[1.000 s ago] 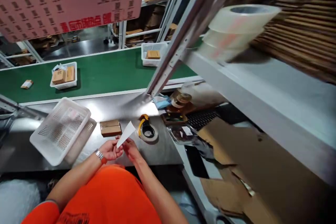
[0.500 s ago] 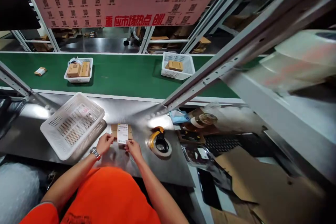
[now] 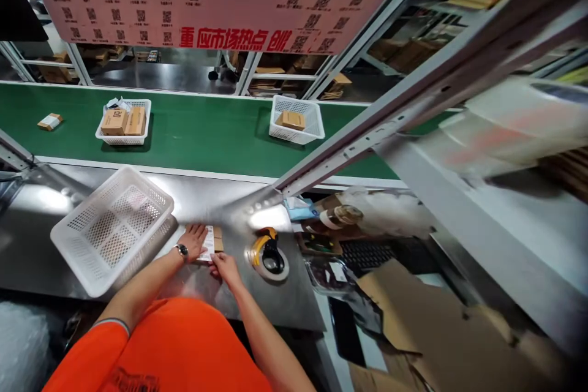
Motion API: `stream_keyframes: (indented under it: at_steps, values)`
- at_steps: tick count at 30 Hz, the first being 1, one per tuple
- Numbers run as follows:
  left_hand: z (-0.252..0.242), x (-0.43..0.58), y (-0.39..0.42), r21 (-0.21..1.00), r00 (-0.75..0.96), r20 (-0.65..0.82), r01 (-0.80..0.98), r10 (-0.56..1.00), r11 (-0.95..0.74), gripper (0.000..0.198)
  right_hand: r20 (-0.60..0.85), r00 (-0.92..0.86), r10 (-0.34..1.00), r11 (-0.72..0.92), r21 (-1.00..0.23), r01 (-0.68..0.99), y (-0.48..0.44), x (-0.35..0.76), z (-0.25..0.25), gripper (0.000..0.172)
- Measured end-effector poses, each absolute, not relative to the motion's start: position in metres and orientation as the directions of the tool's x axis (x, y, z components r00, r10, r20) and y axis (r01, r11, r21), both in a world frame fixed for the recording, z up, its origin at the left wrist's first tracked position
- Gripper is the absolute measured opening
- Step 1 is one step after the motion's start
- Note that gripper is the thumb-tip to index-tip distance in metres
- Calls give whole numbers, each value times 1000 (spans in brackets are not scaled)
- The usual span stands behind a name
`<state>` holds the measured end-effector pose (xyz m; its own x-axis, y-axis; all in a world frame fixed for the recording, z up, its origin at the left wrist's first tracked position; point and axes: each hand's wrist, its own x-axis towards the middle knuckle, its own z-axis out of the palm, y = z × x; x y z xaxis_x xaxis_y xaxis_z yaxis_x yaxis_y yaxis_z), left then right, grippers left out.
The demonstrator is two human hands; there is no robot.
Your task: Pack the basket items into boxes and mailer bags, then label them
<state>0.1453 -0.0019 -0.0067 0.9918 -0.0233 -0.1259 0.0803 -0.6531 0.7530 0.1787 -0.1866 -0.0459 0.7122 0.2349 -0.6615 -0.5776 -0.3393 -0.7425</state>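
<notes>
Brown cardboard shows at only one end of the small box [image 3: 219, 238], which lies on the steel tabletop [image 3: 294, 294] just left of the tape dispenser [image 3: 269, 255]; a white label [image 3: 208, 245] covers the rest of its top. The person's left hand [image 3: 195, 237] lies open and flat on the label, palm down, on the side away from the dispenser. The right hand [image 3: 222, 264] sits at the box's near edge, closer to the dispenser; whether its fingertips pinch the label or merely touch it I cannot tell. Further left of the dispenser, beyond the box, sits a white basket [image 3: 73, 264]. To my eye the risk is a crooked or creased label: uneven pressure from the flat palm could trap a wrinkle, and the light box could skid on the slick steel.
</notes>
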Motion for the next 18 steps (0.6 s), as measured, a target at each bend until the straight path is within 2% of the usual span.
stream_keyframes:
  at_steps: [8,12,14,16,18]
  values:
    - [-3,151,-7,630,986,-167,92,-19,-771,70,-724,653,221,-358,-683,-637,-189,190,-68,30]
    - [-4,167,-18,578,962,-269,192,36,-793,87,-736,658,159,-386,-659,-645,-194,192,-71,39]
    - [-7,172,-21,603,953,-293,249,80,-758,94,-723,674,152,-395,-669,-629,-201,189,-69,41]
    - [-10,176,-24,677,953,-274,288,132,-677,93,-711,684,163,-366,-688,-627,-209,185,-70,46]
    - [-14,177,-28,754,950,-238,312,202,-578,92,-703,687,186,-231,-711,-665,-216,181,-74,59]
